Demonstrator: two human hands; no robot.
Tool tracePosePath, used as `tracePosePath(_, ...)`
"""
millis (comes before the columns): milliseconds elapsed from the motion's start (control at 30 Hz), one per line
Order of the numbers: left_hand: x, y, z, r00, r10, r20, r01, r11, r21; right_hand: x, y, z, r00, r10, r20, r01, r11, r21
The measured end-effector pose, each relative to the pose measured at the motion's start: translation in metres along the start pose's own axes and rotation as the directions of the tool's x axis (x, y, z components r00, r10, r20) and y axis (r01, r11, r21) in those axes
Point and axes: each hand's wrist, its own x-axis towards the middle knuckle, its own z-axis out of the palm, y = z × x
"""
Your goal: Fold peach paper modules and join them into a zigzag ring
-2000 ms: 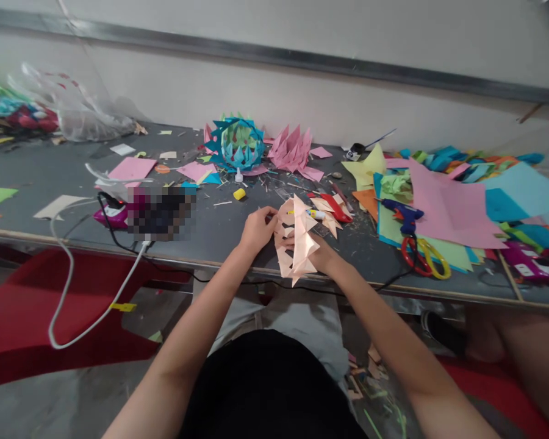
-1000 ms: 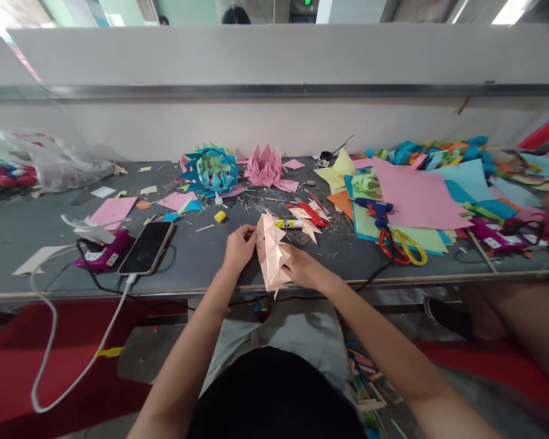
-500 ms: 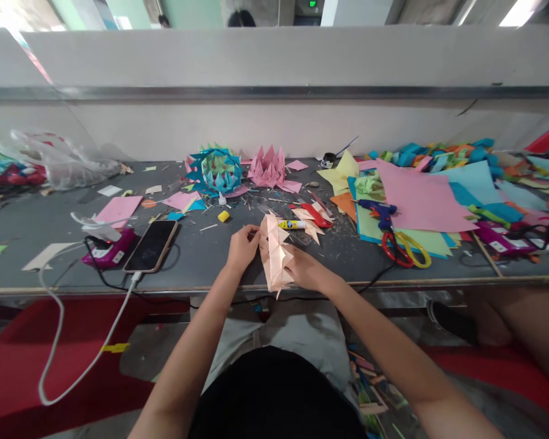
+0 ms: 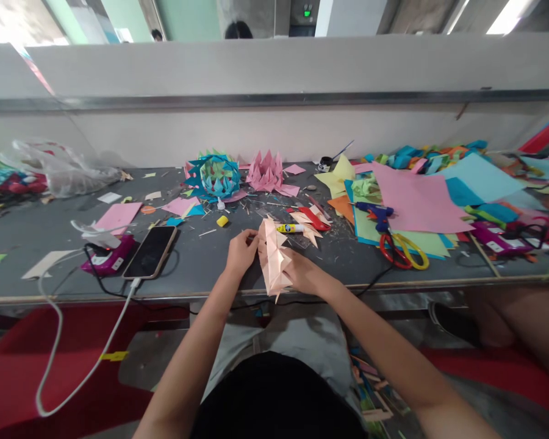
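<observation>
A peach-coloured folded paper piece (image 4: 273, 259) with pointed tips stands between my hands at the table's front edge. My left hand (image 4: 242, 253) pinches its left side, fingers curled. My right hand (image 4: 302, 272) grips it from the right, with part of the fingers hidden behind the paper. Just beyond it lie a yellow glue stick (image 4: 290, 228) and a red-handled tool (image 4: 315, 218) among loose peach paper pieces (image 4: 312, 235). A yellow cap (image 4: 222, 221) sits to the left of them.
A blue-green paper ring (image 4: 215, 175) and a pink one (image 4: 265, 172) stand at the back. Left is a phone (image 4: 150, 251) on a white cable. On the right lie a glue gun (image 4: 377, 213), scissors (image 4: 409, 251) and coloured sheets (image 4: 418, 198). Another person's leg (image 4: 516, 317) shows at right.
The camera view has tilted up slightly, so the table sits a little lower in the picture. Both hands keep their hold on the peach paper piece, which has barely shifted.
</observation>
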Motion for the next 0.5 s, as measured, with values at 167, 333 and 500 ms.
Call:
tracePosePath(167,0.0006,0.0011,-0.0011,1.000,-0.009,0.002,0.009,1.000,0.008,-0.0001,0.0008,0.0024,0.999,-0.006,-0.032,0.005,0.999,-0.039)
tracePosePath(333,0.0006,0.0046,-0.0036,0.999,-0.032,0.010,0.032,0.999,0.000,-0.0001,-0.0025,0.0016,0.999,0.030,-0.018,-0.031,0.997,-0.064)
tracePosePath(500,0.0010,0.0049,-0.0052,0.999,-0.047,0.012,0.047,0.999,-0.018,0.0004,-0.0043,0.0015,0.998,0.050,-0.029,-0.053,0.995,-0.086)
